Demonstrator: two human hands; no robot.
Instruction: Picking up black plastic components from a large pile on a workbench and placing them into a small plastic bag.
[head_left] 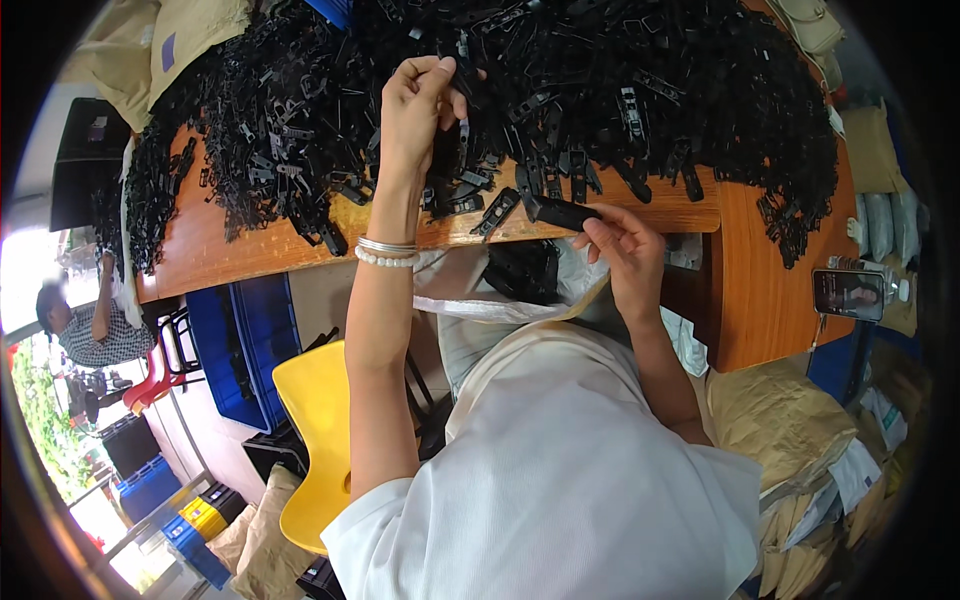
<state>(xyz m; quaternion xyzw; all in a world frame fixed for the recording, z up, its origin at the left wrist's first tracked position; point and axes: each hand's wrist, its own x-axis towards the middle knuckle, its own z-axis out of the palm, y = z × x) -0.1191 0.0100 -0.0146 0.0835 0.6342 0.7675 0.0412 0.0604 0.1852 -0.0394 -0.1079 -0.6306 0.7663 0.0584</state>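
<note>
Open white bag (475, 309), black parts (525, 272) inside.

Parts pile (720, 110): black nearly throughout, silver-grey metal bits scattered through it
Held part (562, 213): plain black, same as the pile
Worktop (780, 310): orange-brown, wood-grain pattern
Bead bracelet (387, 260): white
Bangle (385, 245): silver
Wearer's shirt (600, 490): plain white, faint grey-blue in the shade
Near chair (320, 430): solid yellow
Far chair (152, 380): red
Open bin (225, 360): deep blue
Sacks (780, 415): tan-brown
Co-worker's shirt (110, 335): fine dark-and-white check
Stacked crates (203, 516): blue, yellow, black
</note>
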